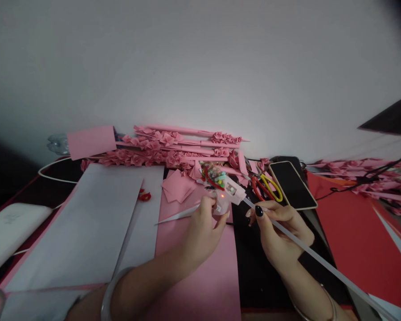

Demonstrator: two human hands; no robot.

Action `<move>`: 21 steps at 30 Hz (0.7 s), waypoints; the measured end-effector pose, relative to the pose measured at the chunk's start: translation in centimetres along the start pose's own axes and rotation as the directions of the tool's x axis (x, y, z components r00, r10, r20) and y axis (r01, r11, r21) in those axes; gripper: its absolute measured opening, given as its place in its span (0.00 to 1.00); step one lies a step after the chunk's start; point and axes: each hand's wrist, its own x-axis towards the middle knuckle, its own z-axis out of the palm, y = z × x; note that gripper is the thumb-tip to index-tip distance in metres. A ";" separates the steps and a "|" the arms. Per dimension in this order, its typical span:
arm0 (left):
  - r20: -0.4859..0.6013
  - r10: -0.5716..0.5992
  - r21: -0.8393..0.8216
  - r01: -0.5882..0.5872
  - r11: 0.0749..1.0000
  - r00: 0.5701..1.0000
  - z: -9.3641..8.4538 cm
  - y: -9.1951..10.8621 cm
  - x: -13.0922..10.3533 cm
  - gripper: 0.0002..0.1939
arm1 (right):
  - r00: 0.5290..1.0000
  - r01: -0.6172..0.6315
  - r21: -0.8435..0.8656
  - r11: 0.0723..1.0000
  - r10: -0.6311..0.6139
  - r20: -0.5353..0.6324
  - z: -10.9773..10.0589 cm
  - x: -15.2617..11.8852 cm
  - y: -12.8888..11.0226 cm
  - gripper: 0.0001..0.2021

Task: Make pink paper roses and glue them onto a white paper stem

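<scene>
My left hand (205, 223) is closed round the handle of a small white hot glue gun (234, 189), with a red light lit on its side. A long translucent glue stick (316, 254) runs from the gun's rear down to the lower right. My right hand (280, 227) pinches this stick between thumb and fingers, close to the gun. Past the gun's front lies a small clump of mixed colours (214, 174); the nozzle is hidden there. Behind my left hand is a pointed white paper cone (177, 216), partly covered by the hand.
Pink paper flower stems (167, 145) are piled along the wall. White sheets (76, 227) lie left, with a thin stem with a red flower (145, 195) on them. Pink squares (178, 185), yellow-handled scissors (272, 187), a phone (294, 185) and red paper (357, 232) surround the hands.
</scene>
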 end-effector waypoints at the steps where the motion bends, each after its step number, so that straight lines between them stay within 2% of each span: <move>1: 0.000 -0.005 -0.015 0.005 1.000 1.000 0.0 0.0 0.0 0.09 | 1.000 -0.005 -0.010 1.000 0.005 -0.004 -0.1 0.1 0.1 0.07; 4: 0.022 0.010 -0.073 -0.008 0.997 1.000 0.1 0.0 -0.2 0.09 | 0.999 -0.044 -0.055 0.998 0.045 0.018 -0.1 0.5 0.5 0.05; 7: 0.072 0.049 -0.109 -0.041 0.993 0.996 0.1 -0.2 -0.6 0.10 | 0.985 -0.132 -0.063 0.989 0.138 0.108 0.0 1.0 1.1 0.20; 9: 0.111 0.068 -0.101 -0.056 0.993 0.991 0.1 -0.2 -0.9 0.11 | 0.945 -0.226 -0.098 0.969 0.242 0.219 0.1 0.9 1.4 0.27; 12: 0.161 0.144 -0.035 -0.140 0.990 0.977 -0.1 -0.1 -1.1 0.10 | 0.831 -0.354 -0.191 0.916 0.402 0.384 0.2 0.4 1.7 0.19; 14: 0.186 0.195 0.016 -0.201 0.979 0.963 -0.2 0.1 -1.0 0.10 | 0.780 -0.419 -0.194 0.887 0.461 0.422 0.3 0.1 1.7 0.14; 19: 0.235 0.283 0.133 -0.320 0.938 0.930 -1.3 1.0 -0.6 0.15 | 0.766 -0.502 -0.134 0.855 0.511 0.391 -0.2 0.9 2.0 0.11; 21: 0.227 0.316 0.185 -0.359 0.915 0.921 -2.5 1.2 -0.1 0.11 | 0.750 -0.520 -0.114 0.847 0.516 0.414 -0.8 1.4 2.4 0.10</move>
